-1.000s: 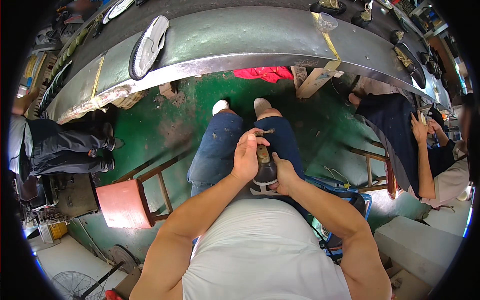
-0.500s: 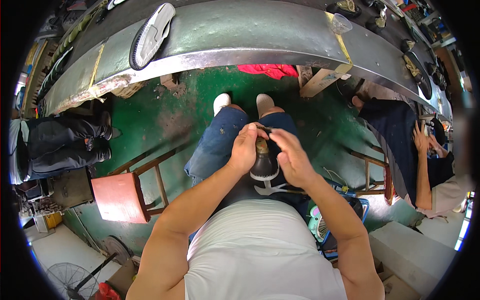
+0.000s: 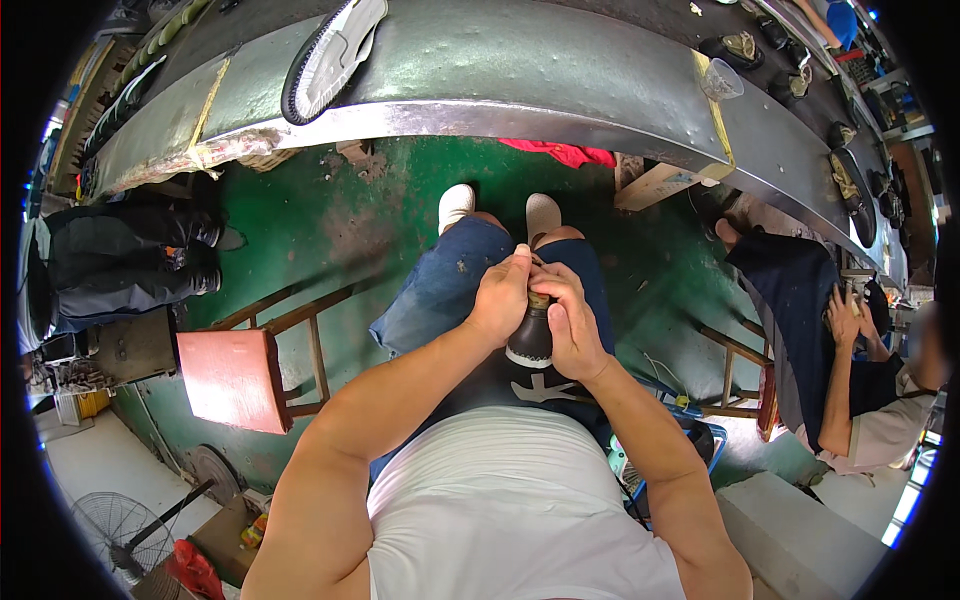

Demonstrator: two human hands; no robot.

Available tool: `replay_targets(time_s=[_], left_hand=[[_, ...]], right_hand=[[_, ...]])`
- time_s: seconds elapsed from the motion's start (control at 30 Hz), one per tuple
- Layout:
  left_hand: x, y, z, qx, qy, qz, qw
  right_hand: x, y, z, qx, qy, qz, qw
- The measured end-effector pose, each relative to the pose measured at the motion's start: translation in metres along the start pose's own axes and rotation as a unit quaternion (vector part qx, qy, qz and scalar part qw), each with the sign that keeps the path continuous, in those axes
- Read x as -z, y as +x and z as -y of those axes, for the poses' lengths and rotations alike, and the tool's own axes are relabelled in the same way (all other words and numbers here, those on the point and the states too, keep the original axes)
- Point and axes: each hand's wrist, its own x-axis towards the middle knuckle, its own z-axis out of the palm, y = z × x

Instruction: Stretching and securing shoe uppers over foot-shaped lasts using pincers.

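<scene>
A dark shoe (image 3: 530,338) with a pale, stitched-looking rim at its near end stands over my lap. My left hand (image 3: 503,298) grips its far part from the left, thumb pointing up. From the other side, my right hand (image 3: 574,325) is closed round the shoe, fingers bent over its far end. Between the hands a patch of tan material shows on the shoe; the rest of the far end is hidden by my fingers. Dark cloth with a white mark (image 3: 543,388) covers my lap beneath the shoe.
Ahead runs a metal-topped bench (image 3: 520,70) bearing a white-and-grey shoe (image 3: 328,62) and a clear cup (image 3: 722,80). A pink-seated stool (image 3: 232,380) stands left, a fan (image 3: 122,535) behind it. Another person (image 3: 800,290) sits right; dark trouser legs (image 3: 130,262) show left.
My right hand's fingers, stretched out before, have curled in round the shoe. The left thumb now points up. The whole view has shifted slightly.
</scene>
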Motion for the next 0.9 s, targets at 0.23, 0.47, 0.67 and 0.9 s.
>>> replay_targets(time_s=[0.23, 0.47, 0.67, 0.9], left_hand=[[-0.003, 0.002, -0.005, 0.018, -0.017, -0.021, 0.999], [-0.003, 0.003, -0.01, 0.043, -0.015, -0.026, 0.999], [-0.001, 0.006, -0.014, 0.059, -0.002, -0.027, 0.998], [-0.002, 0.015, -0.011, 0.083, 0.001, -0.035, 0.996]], right_hand=[[-0.006, 0.0, -0.002, -0.026, 0.01, -0.031, 0.999], [-0.008, 0.0, 0.0, -0.038, -0.016, -0.035, 0.999], [0.027, 0.02, 0.014, -0.053, -0.017, 0.124, 0.991], [0.028, 0.036, 0.04, -0.029, -0.19, 0.159, 0.968]])
